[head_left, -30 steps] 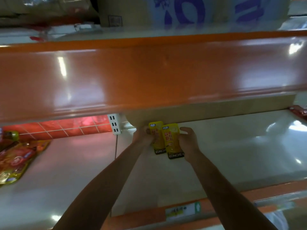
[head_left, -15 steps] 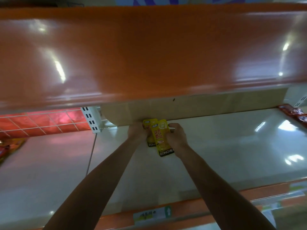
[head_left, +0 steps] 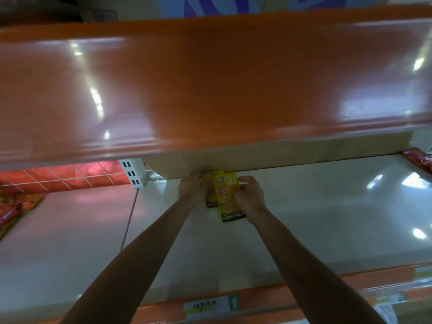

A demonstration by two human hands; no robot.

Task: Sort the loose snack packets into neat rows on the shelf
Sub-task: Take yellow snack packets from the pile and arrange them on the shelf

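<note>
Both hands are working at the back of the pale shelf, just in front of a cardboard box that sits under the orange upper shelf. The left hand is closing around the rear yellow packet, and the right hand is pinching the front yellow packet by its right edge. The front packet is overlapping the rear one and sitting a little nearer the person. To do this step well, the person should be sliding the two packets until their bottom edges are lining up, keeping them flat and pressing them back toward the box so the row is starting square. Compared with a second ago, the packets are overlapping more closely, the right hand is gripping higher on its packet, and the view is tilting so that red packets are showing at the far right.
</note>
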